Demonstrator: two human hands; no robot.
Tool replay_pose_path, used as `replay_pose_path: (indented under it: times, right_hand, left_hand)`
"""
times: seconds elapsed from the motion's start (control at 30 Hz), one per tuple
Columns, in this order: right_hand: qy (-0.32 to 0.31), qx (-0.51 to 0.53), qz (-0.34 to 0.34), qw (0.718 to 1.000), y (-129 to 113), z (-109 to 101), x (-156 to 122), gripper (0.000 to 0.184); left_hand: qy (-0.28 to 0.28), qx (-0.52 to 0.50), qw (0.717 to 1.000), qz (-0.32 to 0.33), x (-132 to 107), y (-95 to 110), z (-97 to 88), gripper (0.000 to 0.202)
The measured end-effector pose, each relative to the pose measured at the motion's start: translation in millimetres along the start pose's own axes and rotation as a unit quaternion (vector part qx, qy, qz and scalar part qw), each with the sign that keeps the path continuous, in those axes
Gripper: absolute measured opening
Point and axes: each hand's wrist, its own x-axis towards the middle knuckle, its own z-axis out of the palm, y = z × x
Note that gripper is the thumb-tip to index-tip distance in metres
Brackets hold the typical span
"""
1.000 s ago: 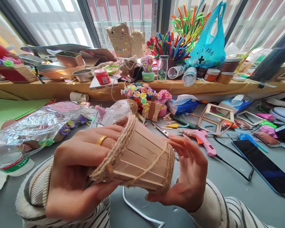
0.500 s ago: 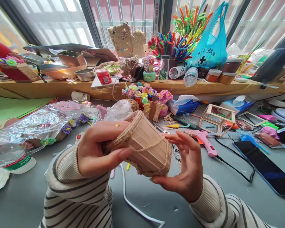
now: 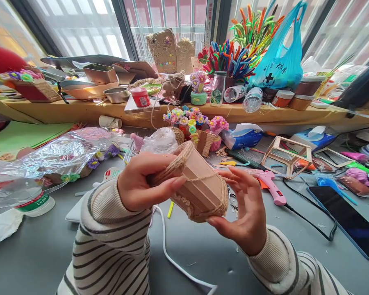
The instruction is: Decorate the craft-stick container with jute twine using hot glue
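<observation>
A small pot (image 3: pixel 203 186) faced with flat wooden craft sticks lies tilted on its side in mid-air above the table. Braided twine circles its rim and its base, and a thin cord crosses the sticks. My left hand (image 3: pixel 144 180) grips the rim end, thumb across the outside and the other fingers partly hidden behind the rim. At the base end, my right hand (image 3: pixel 246 209) pinches the pot between thumb and fingers. Beyond the right hand, a pink glue gun (image 3: pixel 272 186) lies on the table, and scissors (image 3: pixel 233 198) are partly hidden behind the fingers.
A white cable (image 3: pixel 169 254) runs across the table below the pot. On the right lie a phone (image 3: pixel 344 217) and a wooden stick frame (image 3: pixel 285 153). Clear wrapping film (image 3: pixel 70 155) spreads at left. Crochet-like flowers (image 3: pixel 187 119) stand at the back, before a crowded shelf (image 3: pixel 89 112).
The pot has turned slightly in my hands, showing more of the knobbly trim on its lower side. In the picture, hands and surroundings have shifted a little to the right.
</observation>
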Motion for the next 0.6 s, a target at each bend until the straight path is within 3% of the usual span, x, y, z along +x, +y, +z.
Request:
replay_pose_path:
  times: [0.17,0.4,0.6]
  right_hand:
    - [0.003,-0.015,-0.002,1.0,1.4,-0.1,0.0,0.075]
    - [-0.011,-0.037,0.015,0.999,-0.7,-1.6,1.5,0.074]
    - [-0.012,-0.061,0.023,0.998,-1.4,-2.8,3.9,0.072]
  left_hand:
    - [0.014,0.044,0.994,-0.096,-0.3,3.2,1.0,0.011]
    - [0.013,0.042,0.993,-0.111,-1.1,-1.0,-1.3,0.022]
    - [0.027,-0.031,0.992,-0.119,2.1,-4.2,1.4,0.03]
